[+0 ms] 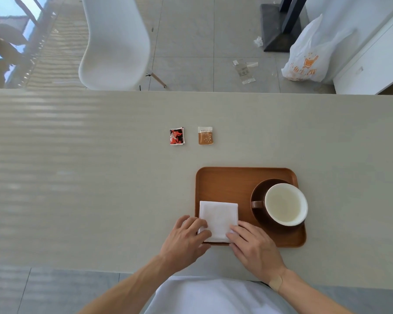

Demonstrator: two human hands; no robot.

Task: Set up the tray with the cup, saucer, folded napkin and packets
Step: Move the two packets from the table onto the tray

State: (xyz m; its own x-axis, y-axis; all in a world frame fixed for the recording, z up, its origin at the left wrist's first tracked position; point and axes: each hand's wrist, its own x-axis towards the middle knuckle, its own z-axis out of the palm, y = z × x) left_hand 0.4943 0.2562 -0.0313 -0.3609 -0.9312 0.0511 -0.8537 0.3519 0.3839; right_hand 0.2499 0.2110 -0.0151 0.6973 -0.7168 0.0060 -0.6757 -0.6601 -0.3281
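Head view, steeply down, table (77,177) seemingly near

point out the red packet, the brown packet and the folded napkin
red packet (177,136), head view, middle of its printed face
brown packet (205,135), head view, middle of the wrapper
folded napkin (218,217), head view, bare white middle between the hands

A: Bright, soft daylight is flooding in from up left of the table (77,177), leaving pale rippled bands gleaming across its left half.

B: Shadows are staying faint; a thin one is hugging the tray (236,177) at its near edge. The wide lens is bowing the table's far edge, and its corners are blurring.
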